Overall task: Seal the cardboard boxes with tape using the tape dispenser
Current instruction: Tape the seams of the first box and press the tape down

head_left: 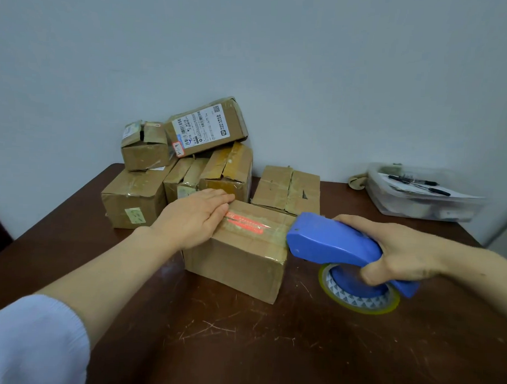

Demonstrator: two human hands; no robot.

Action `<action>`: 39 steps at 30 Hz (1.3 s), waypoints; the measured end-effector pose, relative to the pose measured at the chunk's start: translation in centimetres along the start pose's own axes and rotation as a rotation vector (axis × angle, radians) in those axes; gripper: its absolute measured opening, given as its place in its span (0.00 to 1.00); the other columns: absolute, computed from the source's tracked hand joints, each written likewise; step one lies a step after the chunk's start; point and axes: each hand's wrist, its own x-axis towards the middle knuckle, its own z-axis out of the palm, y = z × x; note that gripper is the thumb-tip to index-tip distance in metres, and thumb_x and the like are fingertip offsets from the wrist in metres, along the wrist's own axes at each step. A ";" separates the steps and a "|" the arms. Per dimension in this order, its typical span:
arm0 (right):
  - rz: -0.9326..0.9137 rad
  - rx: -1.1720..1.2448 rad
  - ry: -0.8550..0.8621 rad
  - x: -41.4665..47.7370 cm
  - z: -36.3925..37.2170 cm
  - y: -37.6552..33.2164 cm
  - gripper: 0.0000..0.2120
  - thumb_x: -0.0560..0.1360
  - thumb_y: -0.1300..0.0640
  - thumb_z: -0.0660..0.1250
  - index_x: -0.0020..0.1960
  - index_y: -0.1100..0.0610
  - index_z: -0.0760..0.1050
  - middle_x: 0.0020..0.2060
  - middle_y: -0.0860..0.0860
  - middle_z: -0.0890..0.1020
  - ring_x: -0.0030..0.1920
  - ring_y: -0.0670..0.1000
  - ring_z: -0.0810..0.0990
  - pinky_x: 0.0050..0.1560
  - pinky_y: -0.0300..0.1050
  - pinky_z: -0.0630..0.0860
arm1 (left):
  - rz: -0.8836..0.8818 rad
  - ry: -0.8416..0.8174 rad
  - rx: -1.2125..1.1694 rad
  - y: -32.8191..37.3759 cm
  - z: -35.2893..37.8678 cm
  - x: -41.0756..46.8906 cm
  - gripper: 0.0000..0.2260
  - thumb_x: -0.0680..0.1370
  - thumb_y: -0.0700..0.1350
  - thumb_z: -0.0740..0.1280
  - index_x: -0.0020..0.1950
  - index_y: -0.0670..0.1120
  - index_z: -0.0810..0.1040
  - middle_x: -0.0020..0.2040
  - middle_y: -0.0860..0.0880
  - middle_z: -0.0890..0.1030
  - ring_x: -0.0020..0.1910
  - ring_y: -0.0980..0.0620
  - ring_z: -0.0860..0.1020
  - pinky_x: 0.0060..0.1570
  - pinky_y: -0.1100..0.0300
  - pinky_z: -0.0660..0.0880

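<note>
The front box (238, 257) stands on the bench (241, 343) between the two hands. The left hand (197, 215) lies flat, fingers straight, on the far-left end of the box top and presses it down. The right hand (399, 254) is curled round the handle of the blue tape dispenser (325, 243). The dispenser nose touches the right top edge of the box. The tape roll (358, 296) hangs below the handle, close to the bench. Whether it rests on the bench cannot be told.

A strip of tape (245, 221) with red print runs along the box top from under the left hand to the dispenser nose. This strip marks the long axis of the seam. It runs left to right and comes slightly toward the person at its right end. The dispenser sits at that end, so the right hand is the nearer one to the edge that the tape has not yet crossed.

Judgement: the next move takes the nose over the right edge and down the right face, then tears the tape. The roll is near that face but apart from it.

The stacked boxes (166, 171) stand close behind the left hand. A flat box (287, 190) lies just behind the front box, near the nose, and a swing away from the person could strike it. A plastic tray (418, 203) holding pens (419, 184) stands well apart at the far right.
</note>
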 end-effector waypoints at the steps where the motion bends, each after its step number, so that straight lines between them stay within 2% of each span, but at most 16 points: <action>1: 0.001 -0.007 0.021 0.3 0.3 0.1 0.48 0.56 0.44 0.66 0.73 0.38 0.52 0.54 0.43 0.73 0.47 0.43 0.76 0.43 0.36 0.70 | -0.012 -0.017 0.075 0.7 -0.4 0.4 0.22 0.83 0.55 0.45 0.74 0.51 0.64 0.74 0.51 0.66 0.74 0.54 0.61 0.72 0.60 0.50; 3: -0.004 -0.003 0.059 0.6 0.6 0.2 0.49 0.56 0.43 0.67 0.74 0.38 0.52 0.55 0.44 0.73 0.48 0.42 0.75 0.43 0.37 0.70 | -0.032 -0.020 0.196 2.9 -0.8 1.2 0.27 0.82 0.58 0.42 0.70 0.47 0.70 0.71 0.48 0.71 0.71 0.53 0.65 0.74 0.55 0.48; 4: -0.010 -0.004 0.073 0.7 0.5 0.2 0.48 0.56 0.43 0.67 0.74 0.38 0.53 0.55 0.43 0.73 0.48 0.42 0.75 0.44 0.37 0.71 | -0.033 -0.039 0.210 4.0 -0.7 1.4 0.30 0.80 0.60 0.39 0.72 0.46 0.68 0.72 0.47 0.69 0.72 0.52 0.64 0.74 0.53 0.48; 7: -0.018 -0.005 0.099 0.6 0.9 0.3 0.49 0.55 0.40 0.66 0.74 0.37 0.52 0.57 0.43 0.72 0.49 0.44 0.76 0.46 0.39 0.72 | -0.017 -0.186 0.101 5.8 0.5 1.4 0.39 0.73 0.68 0.35 0.78 0.48 0.45 0.79 0.49 0.47 0.77 0.54 0.46 0.75 0.52 0.41; 8: -0.020 0.009 0.110 0.6 1.1 0.5 0.49 0.55 0.40 0.67 0.74 0.37 0.52 0.58 0.43 0.72 0.50 0.45 0.76 0.48 0.40 0.72 | -0.025 -0.232 0.067 5.8 0.5 1.4 0.42 0.70 0.70 0.35 0.78 0.49 0.42 0.79 0.51 0.44 0.77 0.54 0.43 0.75 0.52 0.40; 11: -0.019 0.061 0.120 0.9 1.7 0.8 0.49 0.57 0.43 0.68 0.75 0.38 0.50 0.61 0.44 0.70 0.53 0.47 0.75 0.49 0.39 0.72 | -0.095 -0.263 0.033 6.0 0.7 2.2 0.43 0.70 0.73 0.40 0.78 0.49 0.46 0.79 0.50 0.48 0.77 0.53 0.44 0.75 0.49 0.41; 14: -0.029 0.067 0.136 0.5 2.0 1.0 0.49 0.57 0.43 0.68 0.74 0.36 0.51 0.58 0.44 0.72 0.49 0.45 0.77 0.45 0.37 0.72 | -0.166 -0.173 0.043 7.1 1.4 2.6 0.40 0.73 0.72 0.42 0.77 0.47 0.55 0.78 0.48 0.55 0.77 0.50 0.48 0.75 0.47 0.43; 16: -0.034 0.077 0.139 0.1 2.2 1.2 0.48 0.57 0.44 0.68 0.73 0.34 0.50 0.55 0.42 0.73 0.46 0.44 0.77 0.42 0.36 0.73 | -0.175 -0.147 0.037 7.1 1.6 2.6 0.41 0.72 0.73 0.43 0.76 0.48 0.57 0.77 0.48 0.56 0.77 0.51 0.48 0.75 0.48 0.43; 21: -0.012 0.051 0.111 -2.1 2.4 2.4 0.49 0.52 0.40 0.66 0.69 0.26 0.47 0.56 0.42 0.74 0.46 0.47 0.79 0.45 0.41 0.77 | -0.156 -0.155 -0.004 6.7 1.3 2.1 0.49 0.64 0.77 0.38 0.76 0.50 0.56 0.78 0.49 0.55 0.77 0.52 0.48 0.75 0.49 0.43; 23: 0.016 0.046 0.089 -3.0 2.1 2.8 0.48 0.50 0.39 0.65 0.66 0.24 0.47 0.54 0.40 0.74 0.44 0.46 0.79 0.44 0.39 0.77 | -0.147 -0.155 -0.005 6.8 1.3 2.1 0.49 0.63 0.77 0.37 0.77 0.50 0.55 0.78 0.49 0.55 0.77 0.52 0.48 0.75 0.48 0.43; 27: 0.109 -0.092 0.017 -3.7 1.5 2.2 0.50 0.55 0.39 0.67 0.71 0.29 0.46 0.49 0.38 0.73 0.42 0.44 0.77 0.41 0.35 0.73 | -0.121 -0.156 -0.002 6.7 1.4 2.3 0.49 0.63 0.77 0.37 0.77 0.50 0.54 0.78 0.49 0.54 0.77 0.52 0.48 0.75 0.48 0.44; 30: 0.141 -0.289 -0.037 -2.6 0.3 -0.2 0.49 0.61 0.39 0.70 0.74 0.35 0.46 0.47 0.39 0.70 0.43 0.44 0.74 0.42 0.36 0.70 | -0.108 -0.175 -0.006 6.6 1.5 2.4 0.47 0.62 0.77 0.35 0.78 0.57 0.47 0.78 0.50 0.53 0.77 0.52 0.46 0.75 0.48 0.42; 32: 0.148 -0.394 -0.082 -1.7 -0.9 -2.2 0.47 0.61 0.38 0.70 0.75 0.39 0.50 0.50 0.44 0.71 0.45 0.46 0.73 0.45 0.41 0.72 | -0.095 -0.193 -0.017 6.6 1.4 2.4 0.44 0.61 0.77 0.34 0.76 0.63 0.45 0.78 0.49 0.53 0.77 0.51 0.45 0.75 0.47 0.41; 35: 0.120 -0.451 -0.152 -0.4 -2.6 -5.0 0.34 0.66 0.44 0.72 0.69 0.44 0.66 0.47 0.44 0.77 0.43 0.46 0.77 0.45 0.45 0.76 | -0.084 -0.187 -0.013 6.7 1.4 2.4 0.41 0.64 0.76 0.35 0.75 0.64 0.50 0.78 0.49 0.54 0.77 0.50 0.46 0.74 0.47 0.40; 37: 0.132 -0.477 -0.205 0.7 -3.8 -6.8 0.29 0.62 0.46 0.75 0.62 0.48 0.75 0.45 0.47 0.81 0.42 0.49 0.80 0.43 0.48 0.78 | -0.084 -0.169 -0.008 6.8 1.4 2.4 0.39 0.66 0.75 0.36 0.75 0.64 0.51 0.78 0.49 0.54 0.77 0.50 0.46 0.74 0.47 0.40; 39: 0.148 -0.491 -0.246 1.8 -4.9 -8.4 0.28 0.59 0.48 0.76 0.57 0.51 0.78 0.47 0.51 0.82 0.45 0.54 0.82 0.44 0.49 0.79 | -0.086 -0.173 -0.003 6.8 1.5 2.4 0.39 0.67 0.75 0.36 0.75 0.64 0.52 0.78 0.49 0.55 0.77 0.50 0.47 0.74 0.46 0.41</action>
